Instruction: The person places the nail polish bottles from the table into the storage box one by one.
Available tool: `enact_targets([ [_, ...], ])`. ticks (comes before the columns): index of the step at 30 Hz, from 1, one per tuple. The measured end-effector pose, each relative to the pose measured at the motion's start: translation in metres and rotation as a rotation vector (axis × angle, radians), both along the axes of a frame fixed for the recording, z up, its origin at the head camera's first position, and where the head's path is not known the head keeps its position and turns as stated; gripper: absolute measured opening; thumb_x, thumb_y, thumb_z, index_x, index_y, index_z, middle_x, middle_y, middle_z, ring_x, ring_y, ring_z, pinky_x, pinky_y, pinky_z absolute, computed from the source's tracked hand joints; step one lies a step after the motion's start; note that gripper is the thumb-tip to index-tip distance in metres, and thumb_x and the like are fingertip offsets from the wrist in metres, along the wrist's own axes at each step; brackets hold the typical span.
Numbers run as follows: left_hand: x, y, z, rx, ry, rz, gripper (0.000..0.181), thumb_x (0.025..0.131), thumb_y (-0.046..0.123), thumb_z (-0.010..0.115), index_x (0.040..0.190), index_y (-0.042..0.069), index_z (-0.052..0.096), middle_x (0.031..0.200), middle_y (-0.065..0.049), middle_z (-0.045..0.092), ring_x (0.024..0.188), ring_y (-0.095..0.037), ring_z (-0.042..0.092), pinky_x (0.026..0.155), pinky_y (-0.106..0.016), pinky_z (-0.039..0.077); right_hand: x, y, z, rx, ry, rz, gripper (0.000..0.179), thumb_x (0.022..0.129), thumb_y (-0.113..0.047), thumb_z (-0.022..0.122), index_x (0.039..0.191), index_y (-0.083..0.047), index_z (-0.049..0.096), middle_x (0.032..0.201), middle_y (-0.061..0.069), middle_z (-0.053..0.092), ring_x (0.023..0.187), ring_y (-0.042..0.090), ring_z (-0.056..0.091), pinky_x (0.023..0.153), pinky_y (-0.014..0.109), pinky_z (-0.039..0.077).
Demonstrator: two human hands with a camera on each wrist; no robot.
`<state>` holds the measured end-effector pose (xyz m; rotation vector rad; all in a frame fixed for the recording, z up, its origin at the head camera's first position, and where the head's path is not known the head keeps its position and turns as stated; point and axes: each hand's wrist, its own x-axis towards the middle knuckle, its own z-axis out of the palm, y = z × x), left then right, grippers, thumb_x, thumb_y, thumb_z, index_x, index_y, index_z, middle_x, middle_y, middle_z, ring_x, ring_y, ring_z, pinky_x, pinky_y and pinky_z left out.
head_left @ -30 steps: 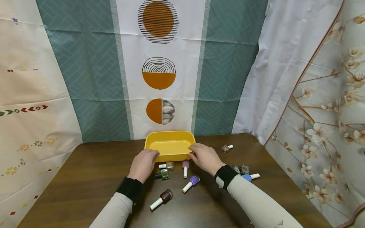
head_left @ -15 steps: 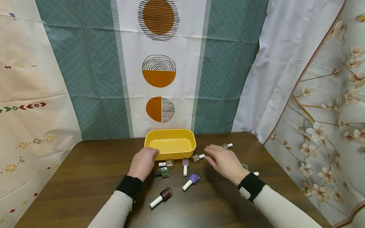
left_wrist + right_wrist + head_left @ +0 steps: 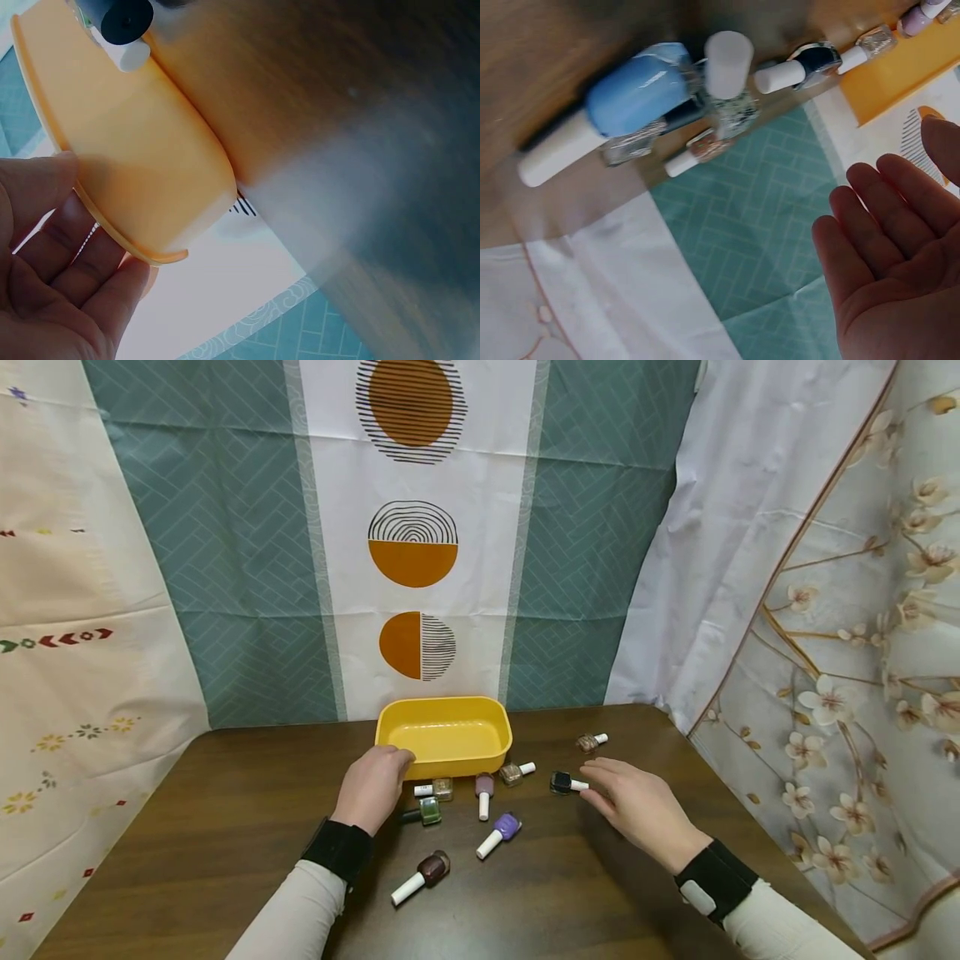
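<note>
My left hand (image 3: 372,787) holds the yellow tray (image 3: 450,768) by its left front corner. In the left wrist view, the thumb (image 3: 41,184) lies on one side of the rim with the fingers behind it. My right hand (image 3: 641,810) hovers over the right of the table, its fingers loosely extended and holding nothing. Just left of its fingertips lies a black nail polish bottle (image 3: 560,782) with a white cap. Along the tray's front lie a gold bottle (image 3: 442,789), a mauve one (image 3: 484,785) and a beige-gold one (image 3: 512,775).
Nearer me are green (image 3: 430,811), purple (image 3: 507,827) and dark brown (image 3: 433,867) nail polish bottles. A glittery brown bottle (image 3: 587,743) lies at the back right. The right wrist view shows a blue bottle (image 3: 639,88) beside others. A patterned curtain (image 3: 412,643) hangs behind the table.
My right hand has left the tray's right front corner and moved right, uncovering the beige-gold and black bottles. My left hand stays at the tray's left corner.
</note>
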<state>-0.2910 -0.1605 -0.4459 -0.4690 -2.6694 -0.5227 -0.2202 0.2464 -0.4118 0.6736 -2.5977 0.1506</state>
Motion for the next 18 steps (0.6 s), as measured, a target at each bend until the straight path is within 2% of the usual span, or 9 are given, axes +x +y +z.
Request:
enact_targets([
  [8,0.001,0.000,0.002,0.003,0.017,-0.006,0.013,0.097,0.001,0.083,0.111,0.002,0.083,0.098,-0.012,0.077,0.091,-0.031,0.069,0.095,-0.049,0.062,0.013,0.023,-0.006,0.000,-0.010,-0.024,0.043,0.093,-0.023,0.092,0.131,-0.007,0.079,0.132,0.012,0.076,0.118,0.031,0.075,0.088,0.050,0.063],
  [18,0.001,0.001,0.003,-0.002,0.003,-0.001,0.014,0.098,0.001,0.082,0.112,0.002,0.083,0.099,-0.013,0.077,0.092,-0.031,0.069,0.095,-0.049,0.062,0.020,0.046,-0.012,0.005,-0.037,-0.072,0.042,0.093,-0.023,0.091,0.130,-0.007,0.079,0.128,0.010,0.078,0.114,0.032,0.076,0.084,0.051,0.064],
])
